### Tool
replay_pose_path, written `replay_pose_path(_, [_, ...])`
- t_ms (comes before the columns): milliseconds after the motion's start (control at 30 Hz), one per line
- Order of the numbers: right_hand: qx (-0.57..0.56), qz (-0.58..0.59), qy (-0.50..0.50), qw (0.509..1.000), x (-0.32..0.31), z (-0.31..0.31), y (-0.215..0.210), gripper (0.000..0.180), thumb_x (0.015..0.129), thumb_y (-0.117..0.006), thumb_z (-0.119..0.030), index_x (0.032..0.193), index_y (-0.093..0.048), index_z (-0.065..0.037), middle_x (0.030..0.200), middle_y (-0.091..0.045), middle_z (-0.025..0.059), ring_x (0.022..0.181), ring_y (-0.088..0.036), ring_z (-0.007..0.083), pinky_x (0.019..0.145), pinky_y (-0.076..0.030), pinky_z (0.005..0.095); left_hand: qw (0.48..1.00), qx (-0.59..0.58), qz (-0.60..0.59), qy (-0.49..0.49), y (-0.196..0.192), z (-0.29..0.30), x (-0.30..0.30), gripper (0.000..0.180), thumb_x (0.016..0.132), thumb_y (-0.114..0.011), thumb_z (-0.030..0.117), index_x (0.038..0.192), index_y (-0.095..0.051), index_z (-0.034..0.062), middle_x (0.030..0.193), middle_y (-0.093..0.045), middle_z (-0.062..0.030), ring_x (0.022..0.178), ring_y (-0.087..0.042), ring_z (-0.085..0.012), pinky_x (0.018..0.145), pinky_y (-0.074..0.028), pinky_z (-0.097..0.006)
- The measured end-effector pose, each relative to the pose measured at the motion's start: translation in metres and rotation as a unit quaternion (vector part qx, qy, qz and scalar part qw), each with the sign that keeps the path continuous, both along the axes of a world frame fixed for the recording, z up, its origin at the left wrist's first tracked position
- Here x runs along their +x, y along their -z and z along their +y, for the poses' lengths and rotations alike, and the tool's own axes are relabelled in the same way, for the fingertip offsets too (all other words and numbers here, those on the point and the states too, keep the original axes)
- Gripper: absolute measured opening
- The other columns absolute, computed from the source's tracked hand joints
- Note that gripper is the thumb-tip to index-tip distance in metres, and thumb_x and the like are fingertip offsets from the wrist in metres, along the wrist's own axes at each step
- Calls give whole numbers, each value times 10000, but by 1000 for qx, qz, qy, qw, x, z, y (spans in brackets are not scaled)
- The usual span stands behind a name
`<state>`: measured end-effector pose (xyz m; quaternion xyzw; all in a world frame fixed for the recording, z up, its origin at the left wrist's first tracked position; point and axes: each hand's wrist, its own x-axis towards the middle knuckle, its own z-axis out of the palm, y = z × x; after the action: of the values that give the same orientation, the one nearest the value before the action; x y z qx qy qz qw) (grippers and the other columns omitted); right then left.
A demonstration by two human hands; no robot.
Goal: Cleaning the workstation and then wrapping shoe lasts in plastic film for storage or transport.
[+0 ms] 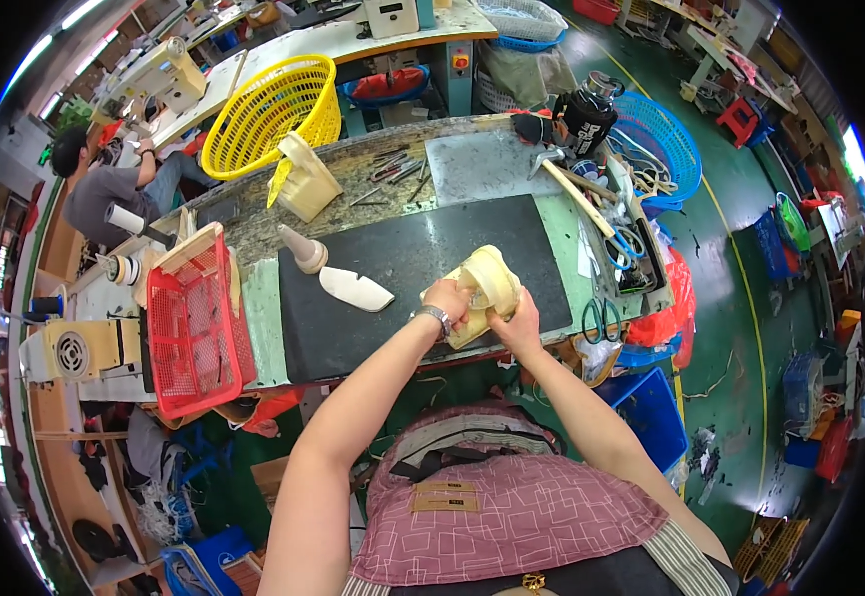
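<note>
Both hands grip a pale cream-yellow hollow piece with a thick curved rim, over the black mat. I cannot make out its exact kind. My left hand, with a watch at the wrist, has its fingers closed at the piece's left side, partly inside the opening. At the lower right side, my right hand is wrapped round its edge. Left of my hands lies a flat white cut piece with a small slit. Just behind that is a beige cone, tilted.
A red basket stands at the bench's left end, a yellow basket beyond. A wooden stand and thin tools lie farther back. At right are a hammer, scissors and a black bottle. A person sits far left.
</note>
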<state>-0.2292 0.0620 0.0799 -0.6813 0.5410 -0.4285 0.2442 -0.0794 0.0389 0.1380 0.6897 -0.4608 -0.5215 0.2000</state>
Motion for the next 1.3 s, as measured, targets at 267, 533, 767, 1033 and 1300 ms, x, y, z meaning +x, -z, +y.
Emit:
replay_pose_path(267, [-7, -16, 12, 1000, 7, 0, 1, 349, 656, -631, -194, 898, -459, -11, 833, -506, 171, 812, -505, 342, 703, -417, 403, 973, -60, -201, 94, 15, -16, 1, 310, 738, -580, 308, 655, -614, 11, 609, -601, -135, 551, -593, -232, 527, -461, -345])
replay_pose_path(533, [-6, -5, -6, 1000, 2, 9, -5, 358, 674, -631, -223, 909, -464, -11, 839, -515, 181, 800, -514, 347, 699, -421, 402, 941, -174, -280, 74, 3, -11, -1, 262, 780, -509, 308, 854, -606, 76, 895, -622, -143, 836, -596, -310, 712, -474, -392])
replay_pose_path(767, [13, 7, -15, 1000, -3, 6, -3, 383, 660, -647, -219, 921, -458, -11, 847, -510, 182, 821, -504, 351, 707, -416, 412, 968, 37, -184, 164, -2, -27, 0, 235, 753, -551, 234, 849, -627, 33, 759, -636, -153, 646, -636, -264, 587, -516, -350])
replay_pose_path(1033, [39, 16, -15, 999, -5, 8, -8, 421, 661, -649, -239, 953, -458, -3, 885, -508, 188, 863, -505, 346, 733, -418, 404, 945, 250, 194, 87, -22, -10, 34, 278, 792, -605, 284, 982, -537, 92, 805, -605, -69, 500, -562, -114, 412, -460, -241])
replay_pose_path(1300, [24, 9, 7, 1000, -5, 10, -9, 376, 676, -634, -241, 934, -484, -13, 863, -533, 177, 828, -528, 342, 724, -427, 397, 932, -296, -139, 154, -24, 20, 15, 282, 674, -637, 301, 894, -654, 127, 779, -608, -123, 692, -597, -248, 653, -473, -332])
